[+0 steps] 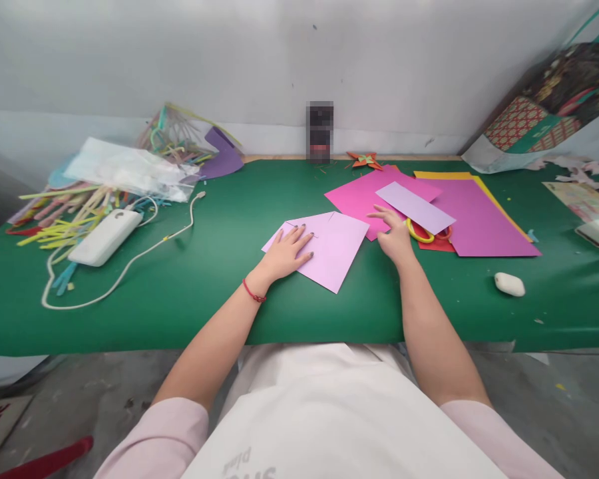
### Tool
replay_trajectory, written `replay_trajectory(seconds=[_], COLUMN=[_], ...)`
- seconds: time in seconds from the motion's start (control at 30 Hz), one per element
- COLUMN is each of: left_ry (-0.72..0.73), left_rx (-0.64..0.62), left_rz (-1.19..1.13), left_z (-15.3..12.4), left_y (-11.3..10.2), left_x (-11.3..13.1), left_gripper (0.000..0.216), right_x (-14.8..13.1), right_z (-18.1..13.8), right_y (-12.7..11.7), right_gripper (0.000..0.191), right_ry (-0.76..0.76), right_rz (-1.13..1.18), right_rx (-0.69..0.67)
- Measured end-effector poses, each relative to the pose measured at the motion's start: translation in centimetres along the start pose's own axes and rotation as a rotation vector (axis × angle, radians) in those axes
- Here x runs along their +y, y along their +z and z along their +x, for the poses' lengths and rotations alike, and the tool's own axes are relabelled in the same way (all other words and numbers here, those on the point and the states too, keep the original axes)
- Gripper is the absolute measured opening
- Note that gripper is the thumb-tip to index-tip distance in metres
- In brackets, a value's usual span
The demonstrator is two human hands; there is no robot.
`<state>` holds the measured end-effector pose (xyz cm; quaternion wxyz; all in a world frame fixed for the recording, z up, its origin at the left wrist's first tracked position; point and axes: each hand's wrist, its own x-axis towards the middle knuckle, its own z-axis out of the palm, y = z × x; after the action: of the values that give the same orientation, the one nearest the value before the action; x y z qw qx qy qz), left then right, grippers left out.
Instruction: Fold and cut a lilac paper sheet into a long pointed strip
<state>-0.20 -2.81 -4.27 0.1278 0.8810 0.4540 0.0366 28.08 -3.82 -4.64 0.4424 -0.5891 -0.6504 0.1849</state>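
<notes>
A light purple sheet of paper (337, 256) lies at an angle on the green tabletop, with short lines or creases near its far edge. Flat on the sheet's left part rests my left hand (283, 254), fingers spread. My right hand (394, 236) is just beyond the sheet's right corner, fingers apart and nothing visible in them. Near its fingers are a bright pink sheet (357, 193) and a narrow light purple strip (414, 207). Scissors with yellow and red handles (420, 231) lie partly hidden under that strip.
Purple paper (494, 226) lies over yellow sheets at right, near a white case (510, 285). An orange paper star (364, 160) and a blurred dark object (320, 132) are by the wall. At left are a white power bank (106, 237), its cable and piled paper strips (74, 226).
</notes>
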Motion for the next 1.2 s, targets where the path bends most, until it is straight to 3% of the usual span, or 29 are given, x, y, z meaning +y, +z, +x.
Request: replay_trajectory(seconds=[0.1,0.2,0.33,0.43,0.63,0.77,0.9,0.97,1.07,1.2], left_ry=[0.028,0.049,0.056,0.045,0.074,0.083,0.040,0.005,-0.008,0.017], left_rx=[-0.010,-0.010,0.000,0.006,-0.041,-0.037,-0.001,0.049,0.157,0.296], left_rz=[-0.019,-0.039,-0.050,-0.049,-0.011,-0.040,-0.196,-0.313,-0.434,-0.400], left_z=[-0.1,-0.2,-0.2,-0.2,-0.4,-0.4,-0.2,-0.1,0.1,0.3], left_y=[-0.2,-0.2,-0.1,-0.1,-0.2,-0.1,-0.1,-0.1,-0.1,0.3], left_x=[-0.4,-0.8,-0.9,-0.8,-0.7,-0.9,-1.3,-1.3,-1.0,0.3], left_gripper=[0.056,0.056,0.055,0.055,0.050,0.048,0.041,0.043,0.046,0.032], right_x=[-1.0,-1.8,-2.6,-3.3,-3.7,-3.6,-3.8,-4.0,-4.3,-5.1], right_z=[-0.8,-1.8,-3.0,-3.6,-3.5,-3.4,-3.3,-3.2,-2.9,-2.8], right_y=[0.5,1.0,1.6,2.1,2.2,2.6,3.9,4.6,5.3,5.9], right_gripper=[0.056,0.054,0.036,0.034,0.033,0.019,0.033,0.031,0.022,0.017], right_ry=[-0.149,-0.256,-0.332,-0.351,-0.267,-0.212,-0.076,0.027,0.146,0.217], right_rz=[-0.078,-0.108,-0.105,-0.097,-0.041,0.053,0.117,0.096,0.053,-0.088], right_rx=[-0.268,-0.421,-0.540,-0.607,-0.728,-0.658,-0.422,-0.356,-0.337,-0.350])
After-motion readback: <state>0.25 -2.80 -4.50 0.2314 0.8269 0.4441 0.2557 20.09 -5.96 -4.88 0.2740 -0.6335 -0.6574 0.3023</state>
